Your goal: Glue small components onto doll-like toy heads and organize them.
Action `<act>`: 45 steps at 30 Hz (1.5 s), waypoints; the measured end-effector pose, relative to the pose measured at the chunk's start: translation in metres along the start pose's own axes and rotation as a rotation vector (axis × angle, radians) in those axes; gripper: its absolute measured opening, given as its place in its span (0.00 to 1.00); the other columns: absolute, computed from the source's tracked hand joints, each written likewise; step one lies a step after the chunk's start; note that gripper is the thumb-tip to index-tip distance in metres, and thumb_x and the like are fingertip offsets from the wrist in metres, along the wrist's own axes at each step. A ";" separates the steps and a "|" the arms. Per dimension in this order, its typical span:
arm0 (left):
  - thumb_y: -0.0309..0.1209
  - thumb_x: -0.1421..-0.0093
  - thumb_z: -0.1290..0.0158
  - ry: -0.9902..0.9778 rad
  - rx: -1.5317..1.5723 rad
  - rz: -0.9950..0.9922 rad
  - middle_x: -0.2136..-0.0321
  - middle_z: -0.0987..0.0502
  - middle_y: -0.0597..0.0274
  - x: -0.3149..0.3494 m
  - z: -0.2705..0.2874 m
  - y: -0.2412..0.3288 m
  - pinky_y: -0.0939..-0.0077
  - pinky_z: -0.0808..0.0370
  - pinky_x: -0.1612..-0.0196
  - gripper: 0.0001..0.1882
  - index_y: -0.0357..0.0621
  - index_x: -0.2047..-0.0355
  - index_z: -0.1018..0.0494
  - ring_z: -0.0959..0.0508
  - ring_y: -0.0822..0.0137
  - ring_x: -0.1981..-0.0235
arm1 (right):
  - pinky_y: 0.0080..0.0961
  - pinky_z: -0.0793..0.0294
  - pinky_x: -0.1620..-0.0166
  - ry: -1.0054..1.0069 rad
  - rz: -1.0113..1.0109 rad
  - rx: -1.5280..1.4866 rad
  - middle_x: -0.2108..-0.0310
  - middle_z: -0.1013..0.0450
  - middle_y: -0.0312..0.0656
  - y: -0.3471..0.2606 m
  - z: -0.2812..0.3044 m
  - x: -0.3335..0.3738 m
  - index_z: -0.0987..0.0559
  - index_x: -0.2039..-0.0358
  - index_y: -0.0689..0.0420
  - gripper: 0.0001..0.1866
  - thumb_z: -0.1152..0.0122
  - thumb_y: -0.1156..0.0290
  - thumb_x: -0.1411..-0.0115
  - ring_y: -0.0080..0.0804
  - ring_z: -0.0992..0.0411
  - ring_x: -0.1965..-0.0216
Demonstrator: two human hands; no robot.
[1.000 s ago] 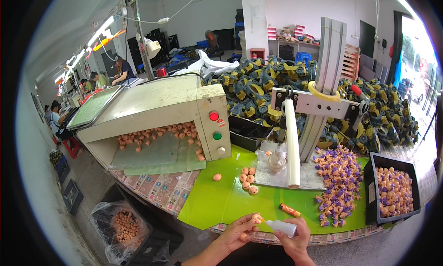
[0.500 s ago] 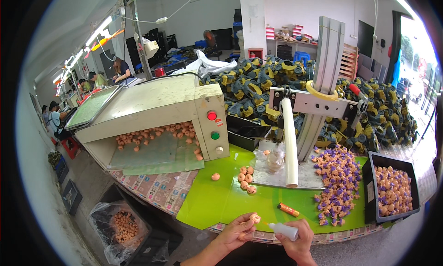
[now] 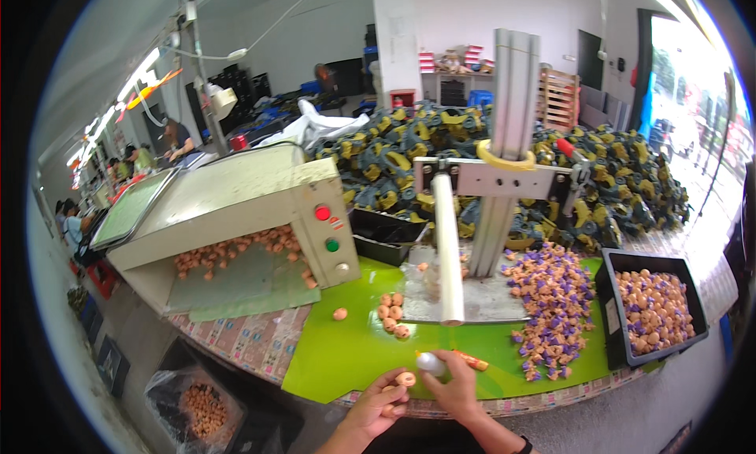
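Note:
A small peach-coloured toy head [image 3: 405, 379] is pinched between the fingers of my left hand [image 3: 373, 407]. Another peach piece [image 3: 393, 411] sits lower in the same hand, mostly hidden by the fingers. My right hand [image 3: 457, 389] is wrapped around a white squeeze bottle [image 3: 430, 364], whose thin orange tip points up and left, just beyond the toy head and apart from it. Behind the right hand an orange tube [image 3: 472, 361] lies partly covered on the green mat [image 3: 323, 367]. Several toy heads [image 3: 390, 311] stand in a cluster on the mat, with a single one [image 3: 339, 314] to their left.
A press stand with a white lever [image 3: 447, 257] rises in the middle. Left of it, a beige machine [image 3: 228, 190] holds several toy heads. Right are a pile of purple-and-peach figures [image 3: 555, 296] and a black bin [image 3: 622, 340] of peach pieces. A bagged bin [image 3: 177, 422] stands at lower left.
My right hand has moved the bottle up and away from me, its tip now above the toy head instead of beside it. The whole view has shifted slightly rightward.

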State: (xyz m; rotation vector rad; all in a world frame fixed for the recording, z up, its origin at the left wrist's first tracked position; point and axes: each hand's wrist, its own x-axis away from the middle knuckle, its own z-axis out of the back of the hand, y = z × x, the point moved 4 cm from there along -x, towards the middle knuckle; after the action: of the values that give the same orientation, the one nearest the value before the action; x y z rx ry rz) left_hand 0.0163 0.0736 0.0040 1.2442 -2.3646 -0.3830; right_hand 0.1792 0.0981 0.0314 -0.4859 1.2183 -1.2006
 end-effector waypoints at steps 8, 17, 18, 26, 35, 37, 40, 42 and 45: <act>0.25 0.39 0.46 0.117 -0.080 -0.039 0.68 0.27 0.69 0.008 -0.007 0.007 0.91 0.37 0.82 0.11 0.48 0.56 0.28 0.30 0.79 0.77 | 0.41 0.36 0.46 0.001 0.182 0.223 0.51 0.28 0.49 -0.016 0.043 -0.014 0.24 0.57 0.59 0.18 0.37 0.76 0.51 0.46 0.32 0.49; 0.24 0.39 0.46 0.004 -0.026 0.036 0.64 0.27 0.68 0.002 -0.019 -0.005 0.92 0.36 0.81 0.13 0.49 0.54 0.28 0.29 0.78 0.73 | 0.38 0.36 0.55 -0.026 -0.058 0.989 0.69 0.25 0.37 0.051 0.115 -0.052 0.20 0.71 0.54 0.07 0.36 0.69 0.52 0.39 0.33 0.60; 0.24 0.39 0.46 0.008 -0.041 0.050 0.64 0.27 0.69 0.002 -0.022 -0.007 0.92 0.36 0.81 0.12 0.49 0.55 0.28 0.29 0.78 0.72 | 0.38 0.36 0.55 -0.027 -0.058 0.988 0.69 0.25 0.37 0.049 0.113 -0.052 0.20 0.71 0.54 0.07 0.36 0.69 0.52 0.39 0.33 0.60; 0.24 0.39 0.47 -0.037 -0.001 0.137 0.60 0.27 0.66 0.002 -0.016 -0.023 0.91 0.37 0.77 0.17 0.46 0.49 0.30 0.32 0.79 0.72 | 0.27 0.27 0.64 -0.120 -0.313 0.051 0.69 0.25 0.36 -0.006 0.096 -0.028 0.25 0.67 0.59 0.09 0.34 0.75 0.47 0.30 0.26 0.63; 0.29 0.37 0.48 -0.077 -0.105 0.141 0.63 0.29 0.69 0.004 -0.031 -0.024 0.93 0.40 0.78 0.17 0.42 0.47 0.32 0.35 0.83 0.73 | 0.21 0.26 0.61 -0.511 0.067 0.053 0.59 0.27 0.44 -0.065 0.065 0.004 0.22 0.57 0.59 0.13 0.38 0.76 0.43 0.29 0.26 0.60; 0.29 0.37 0.47 -0.073 -0.121 0.139 0.63 0.28 0.69 0.003 -0.030 -0.022 0.93 0.40 0.78 0.17 0.42 0.48 0.31 0.35 0.83 0.73 | 0.23 0.25 0.62 -0.411 -0.204 -0.172 0.62 0.25 0.45 -0.058 0.064 0.006 0.22 0.57 0.59 0.15 0.35 0.78 0.47 0.32 0.24 0.63; 0.29 0.37 0.47 -0.079 -0.166 0.124 0.64 0.28 0.70 0.005 -0.028 -0.022 0.92 0.40 0.78 0.16 0.42 0.50 0.29 0.35 0.83 0.74 | 0.24 0.23 0.63 -0.473 -0.117 -0.002 0.66 0.23 0.43 -0.067 0.068 0.002 0.20 0.61 0.60 0.14 0.33 0.80 0.50 0.32 0.22 0.66; 0.30 0.37 0.46 -0.090 -0.194 0.113 0.65 0.28 0.71 0.005 -0.027 -0.023 0.92 0.40 0.78 0.15 0.42 0.51 0.28 0.34 0.83 0.74 | 0.24 0.23 0.63 -0.483 -0.032 -0.040 0.66 0.23 0.42 -0.059 0.070 0.003 0.19 0.61 0.58 0.12 0.34 0.78 0.48 0.33 0.23 0.66; 0.31 0.39 0.44 -0.055 -0.252 0.136 0.67 0.27 0.72 0.005 -0.026 -0.027 0.91 0.40 0.78 0.13 0.42 0.54 0.27 0.35 0.83 0.76 | 0.24 0.22 0.64 -0.472 0.101 -0.061 0.67 0.23 0.41 -0.056 0.070 0.002 0.19 0.63 0.58 0.10 0.34 0.77 0.48 0.33 0.23 0.67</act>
State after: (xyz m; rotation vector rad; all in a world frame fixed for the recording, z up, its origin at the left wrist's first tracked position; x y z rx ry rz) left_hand 0.0455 0.0535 0.0157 0.9632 -2.3431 -0.6549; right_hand 0.2169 0.0560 0.1011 -0.6997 0.8626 -0.8982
